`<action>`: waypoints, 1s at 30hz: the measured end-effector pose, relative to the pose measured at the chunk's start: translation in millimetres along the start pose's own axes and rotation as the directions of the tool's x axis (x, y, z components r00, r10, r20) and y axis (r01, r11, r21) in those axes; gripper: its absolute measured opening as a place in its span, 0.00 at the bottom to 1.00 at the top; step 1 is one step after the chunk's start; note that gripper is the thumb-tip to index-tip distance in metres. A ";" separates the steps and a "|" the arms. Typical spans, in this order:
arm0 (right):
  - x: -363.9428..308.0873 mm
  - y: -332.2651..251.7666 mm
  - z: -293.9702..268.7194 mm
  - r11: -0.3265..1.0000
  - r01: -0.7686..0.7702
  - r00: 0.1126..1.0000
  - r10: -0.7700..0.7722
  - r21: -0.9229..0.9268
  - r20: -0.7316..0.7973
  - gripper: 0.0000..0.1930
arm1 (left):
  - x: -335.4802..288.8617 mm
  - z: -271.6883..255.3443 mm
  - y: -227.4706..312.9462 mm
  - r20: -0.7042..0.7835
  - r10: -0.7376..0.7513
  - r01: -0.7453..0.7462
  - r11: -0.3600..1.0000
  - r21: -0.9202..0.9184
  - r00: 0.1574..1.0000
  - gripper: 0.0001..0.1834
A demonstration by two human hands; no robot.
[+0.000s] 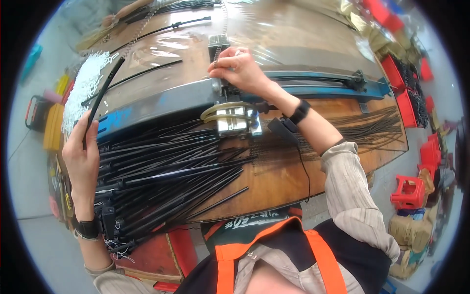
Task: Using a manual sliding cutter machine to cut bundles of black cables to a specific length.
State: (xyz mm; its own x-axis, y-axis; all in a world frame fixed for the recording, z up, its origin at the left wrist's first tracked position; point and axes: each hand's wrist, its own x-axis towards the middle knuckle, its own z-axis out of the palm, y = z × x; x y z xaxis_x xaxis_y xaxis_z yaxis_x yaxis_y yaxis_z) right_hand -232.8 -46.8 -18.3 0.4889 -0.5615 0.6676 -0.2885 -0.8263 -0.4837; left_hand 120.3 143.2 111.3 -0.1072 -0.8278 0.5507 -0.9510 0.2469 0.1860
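My left hand (81, 152) is closed round a slender black tube (106, 85) that slants up to the right past a pile of small white pieces (88, 85). Over the middle of a long metal fixture, my right hand (242, 71) pinches a thin coiled, spring-like strand (216, 56) between thumb and fingers. Just beyond those fingertips stands a small metal block (218, 41). Below the right wrist sits a silvery clamp-like unit (231, 123) with yellowish hoses looped over it. Whether the strand reaches into the fixture is hidden by my fingers.
Many black tubes (166, 171) lie heaped on the near left of the wooden table (274, 183). Thin dark rods (367, 125) spread at the right. A blue rail (313, 83) runs across. Another person's arm (127, 10) shows at the far left. Red bins (406, 109) stand rightward.
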 end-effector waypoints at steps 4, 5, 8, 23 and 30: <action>17.0 -8.7 8.1 0.960 0.094 0.974 -0.035 -0.263 0.223 0.06 | -9.4 11.0 -6.8 0.024 -0.038 0.038 0.999 -0.006 0.999 0.15; 17.2 -10.5 7.1 0.961 0.092 0.974 -0.032 -0.260 0.224 0.06 | -8.4 15.6 -4.7 0.028 -0.040 0.040 0.999 -0.006 0.999 0.15; 17.0 -17.5 1.9 0.750 0.304 0.951 -0.206 -0.588 0.229 0.02 | 2.7 24.9 6.8 0.037 -0.045 0.045 0.999 0.008 0.998 0.15; -189.4 59.8 -240.7 0.465 -0.196 0.981 0.101 -0.863 -0.169 0.03 | 76.7 188.4 71.5 0.293 0.369 -0.320 0.926 -0.202 0.882 0.11; -190.1 68.6 -228.3 0.570 -0.272 0.962 0.146 -0.776 -0.231 0.04 | 68.1 200.4 66.5 0.357 0.293 -0.225 0.949 -0.220 0.887 0.14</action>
State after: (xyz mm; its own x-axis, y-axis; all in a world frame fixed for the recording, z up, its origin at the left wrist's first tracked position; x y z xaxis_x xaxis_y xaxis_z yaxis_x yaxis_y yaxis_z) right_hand -533.5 -6.7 -49.2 0.2385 -0.6710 0.7020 -0.9359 -0.3517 -0.0183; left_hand -8.4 2.3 -1.9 -0.4772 -0.8417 0.2527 -0.8147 0.5315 0.2321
